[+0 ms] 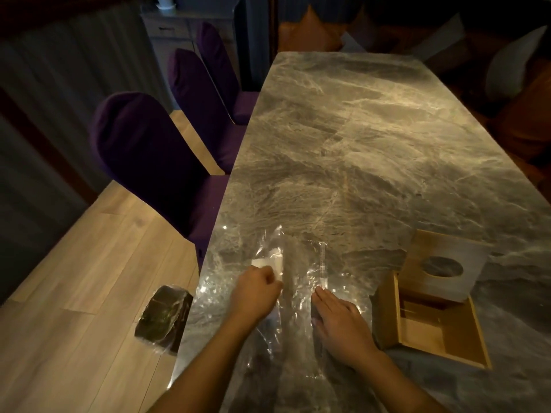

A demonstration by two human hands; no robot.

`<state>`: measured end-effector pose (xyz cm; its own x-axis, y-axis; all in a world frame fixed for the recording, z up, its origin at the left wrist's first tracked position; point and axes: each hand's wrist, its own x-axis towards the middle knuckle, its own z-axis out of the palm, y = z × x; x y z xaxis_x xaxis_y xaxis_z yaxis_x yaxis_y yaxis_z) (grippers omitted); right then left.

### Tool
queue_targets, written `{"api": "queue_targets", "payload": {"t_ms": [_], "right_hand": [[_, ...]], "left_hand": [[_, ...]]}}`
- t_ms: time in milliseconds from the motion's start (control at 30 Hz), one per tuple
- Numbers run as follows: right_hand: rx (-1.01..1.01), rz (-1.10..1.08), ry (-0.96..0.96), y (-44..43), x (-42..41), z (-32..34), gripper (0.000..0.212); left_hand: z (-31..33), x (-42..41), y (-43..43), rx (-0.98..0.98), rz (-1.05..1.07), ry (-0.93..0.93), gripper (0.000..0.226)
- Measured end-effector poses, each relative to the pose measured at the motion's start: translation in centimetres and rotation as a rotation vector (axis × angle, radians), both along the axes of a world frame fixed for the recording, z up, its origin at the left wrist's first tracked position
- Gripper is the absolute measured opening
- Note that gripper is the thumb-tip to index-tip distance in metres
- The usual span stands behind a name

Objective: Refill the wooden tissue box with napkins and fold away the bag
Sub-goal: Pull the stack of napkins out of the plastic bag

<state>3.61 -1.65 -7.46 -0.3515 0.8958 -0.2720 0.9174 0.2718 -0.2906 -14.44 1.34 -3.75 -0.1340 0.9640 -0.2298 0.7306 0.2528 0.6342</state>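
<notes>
Bag (298,281) lay slack; my left hand (256,290) pinched its fold, right hand (343,320) spread flat at four o'clock — slick film could spring open.

Our grey marble table (372,150)

We see a clear plastic bag (293,293) flat near its left edge, an open wooden tissue box (429,323) beside it.

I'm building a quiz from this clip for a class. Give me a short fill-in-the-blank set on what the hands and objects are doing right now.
1. The right hand lies ____ on the clear plastic bag.
2. The left hand is closed on the bag in a ____.
3. The wooden tissue box sits to the ____ of the bag.
4. The box's lid has a ____ hole.

Missing words: flat; fist; right; round
</notes>
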Motion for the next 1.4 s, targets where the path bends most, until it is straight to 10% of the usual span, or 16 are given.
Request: {"api": "queue_targets", "payload": {"t_ms": [300,533,733,967,1133,1400], "right_hand": [[0.013,-0.026,0.011,0.4,-0.2,-0.4,0.053],[0.075,-0.044,-0.053,0.9,-0.9,0.0,0.044],[0.241,-0.067,-0.005,1.6,-2.5,0.0,0.005],[0.011,-0.017,0.037,0.0,-6.3,-0.1,0.068],[-0.116,0.02,-0.016,-1.0,-6.9,-0.8,0.118],[-0.073,0.018,0.011,2.0,-5.5,-0.5,0.057]], "left_hand": [[0.6,-9.2,-0.8,-0.141,0.355,-0.366,0.021],[-1.4,-10.7,-2.2,-0.203,0.348,0.025,0.021],[-2.1,-8.5,-2.0,0.127,0.262,0.178,0.038],[-4.4,-4.5,-2.1,-0.026,-0.016,0.387,0.094],[-5.1,-4.4,-2.0,-0.123,-0.048,0.494,0.082],[-3.4,-5.6,-0.5,-0.005,0.055,0.389,0.044]]}}
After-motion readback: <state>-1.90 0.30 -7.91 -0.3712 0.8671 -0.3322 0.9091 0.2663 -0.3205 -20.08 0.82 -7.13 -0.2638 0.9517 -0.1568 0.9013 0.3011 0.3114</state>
